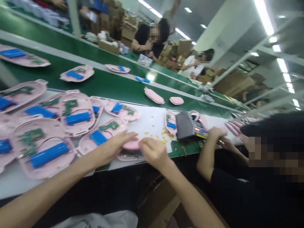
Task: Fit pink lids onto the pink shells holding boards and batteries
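Note:
Both hands are on a pink plastic shell (131,144) at the front edge of the table, its smooth outer side up. My left hand (120,144) presses its fingers over the left end. At the right end, my right hand (155,152) is closed with its fingers bent against the shell. Right beneath lies an open pink housing (130,156) with a green circuit board, partly hidden by the shell and my hands. Just left of that is another open housing (85,148) with a blue battery pack (98,137) and a circuit board (109,126).
Several open pink housings (47,169) with batteries overlap on the left. A green conveyor (104,90) behind carries more housings and closed pink pieces (154,96). To the right stand a grey device (185,126) with a lit display and a co-worker (232,190). Yellow scraps (163,139) litter the white sheet.

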{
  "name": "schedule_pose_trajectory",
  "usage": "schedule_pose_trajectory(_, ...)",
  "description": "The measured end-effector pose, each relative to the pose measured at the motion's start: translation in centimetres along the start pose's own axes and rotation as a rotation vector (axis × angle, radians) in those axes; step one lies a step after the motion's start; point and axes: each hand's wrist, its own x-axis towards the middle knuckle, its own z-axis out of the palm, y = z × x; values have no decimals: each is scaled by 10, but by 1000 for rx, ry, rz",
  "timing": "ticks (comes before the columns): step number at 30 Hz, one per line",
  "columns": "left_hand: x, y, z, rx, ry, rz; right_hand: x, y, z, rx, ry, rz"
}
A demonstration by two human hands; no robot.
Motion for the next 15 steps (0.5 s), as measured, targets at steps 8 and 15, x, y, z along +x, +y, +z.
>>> schedule_pose_trajectory(8,50,-10,-79,364,-268,83,-3,12,15,-20,-362,124)
schedule_pose_trajectory(15,132,-79,-236,744,215,-655,-4,40,18,84,-227,190)
